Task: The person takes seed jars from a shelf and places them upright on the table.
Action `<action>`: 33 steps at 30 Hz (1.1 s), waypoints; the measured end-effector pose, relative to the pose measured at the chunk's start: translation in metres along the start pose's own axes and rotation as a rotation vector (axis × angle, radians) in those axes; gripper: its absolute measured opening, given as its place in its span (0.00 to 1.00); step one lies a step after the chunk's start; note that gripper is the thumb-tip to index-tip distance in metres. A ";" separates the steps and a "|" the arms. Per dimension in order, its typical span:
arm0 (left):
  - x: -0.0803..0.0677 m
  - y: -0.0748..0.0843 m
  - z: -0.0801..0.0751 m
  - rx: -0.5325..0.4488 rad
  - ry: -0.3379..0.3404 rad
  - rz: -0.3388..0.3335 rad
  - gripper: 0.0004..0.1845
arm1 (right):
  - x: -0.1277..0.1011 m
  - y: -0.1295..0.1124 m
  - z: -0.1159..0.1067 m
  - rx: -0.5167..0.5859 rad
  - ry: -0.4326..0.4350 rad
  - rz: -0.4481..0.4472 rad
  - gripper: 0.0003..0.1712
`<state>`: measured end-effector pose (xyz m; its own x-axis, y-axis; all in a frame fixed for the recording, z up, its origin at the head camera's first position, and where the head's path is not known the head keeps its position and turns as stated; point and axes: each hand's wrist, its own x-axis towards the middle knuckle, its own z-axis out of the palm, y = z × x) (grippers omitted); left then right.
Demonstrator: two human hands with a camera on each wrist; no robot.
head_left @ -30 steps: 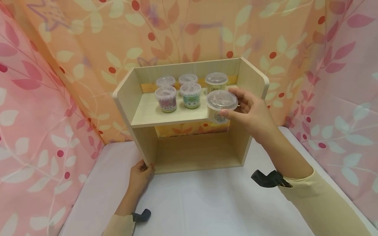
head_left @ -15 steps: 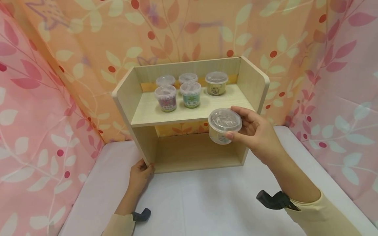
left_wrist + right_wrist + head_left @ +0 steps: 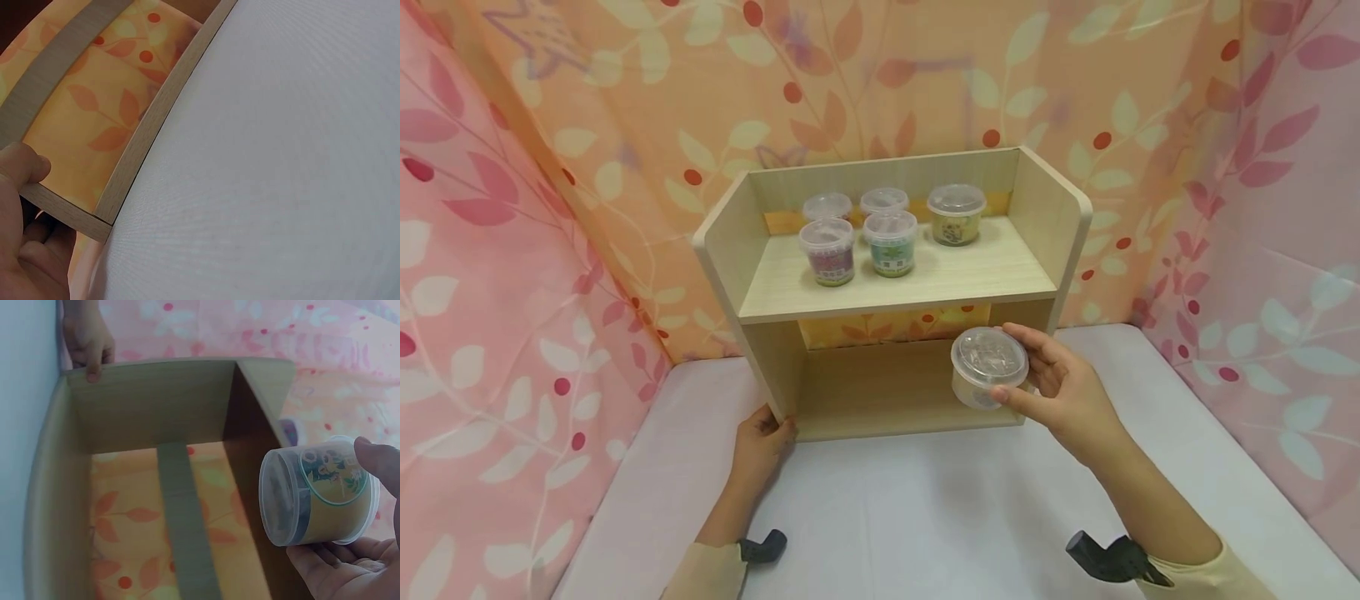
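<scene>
I saw a leaf-print curtain filling the frame's edges, and a white table across the bottom. At the centre stood the wooden shelf unit. My left hand gripped its lower left corner, thumb curled over the front edge of the side panel. My right hand, right of centre, held a small lidded plastic tub between thumb and fingers, in front of the right part of the lower compartment, whether touching its floor or clear of it I could not tell.

On progress, my reading was this: five lidded tubs remained on the upper shelf, two pairs at the upper left and one alone toward the right. The lower compartment showed no tubs yet. So one tub was in transit and five were left, if all are meant to go down.

The held tub showed a floral label and a brownish fill in the right wrist view; the contents of the others were too small to tell.
</scene>
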<state>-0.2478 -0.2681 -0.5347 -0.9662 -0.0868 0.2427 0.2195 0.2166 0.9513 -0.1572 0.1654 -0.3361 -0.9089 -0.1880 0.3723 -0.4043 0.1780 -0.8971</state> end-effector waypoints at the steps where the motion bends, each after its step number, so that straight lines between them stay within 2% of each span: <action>1: 0.000 0.000 0.000 0.002 0.000 -0.003 0.22 | -0.002 0.005 0.000 -0.001 -0.002 0.009 0.43; 4: -0.001 0.005 0.000 0.003 -0.011 -0.015 0.23 | -0.007 0.021 -0.001 0.009 -0.006 0.038 0.43; 11: -0.010 0.033 0.001 0.000 -0.039 -0.022 0.24 | -0.018 0.055 0.000 0.045 -0.007 0.127 0.45; 16: -0.010 0.034 0.000 -0.006 -0.039 -0.029 0.24 | -0.025 0.079 0.005 0.056 -0.012 0.197 0.47; 33: -0.009 0.036 0.000 0.026 -0.044 -0.048 0.24 | -0.034 0.136 0.018 0.068 -0.037 0.276 0.50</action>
<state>-0.2309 -0.2596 -0.5022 -0.9807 -0.0551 0.1874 0.1693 0.2389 0.9562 -0.1797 0.1789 -0.4751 -0.9788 -0.1767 0.1037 -0.1330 0.1628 -0.9777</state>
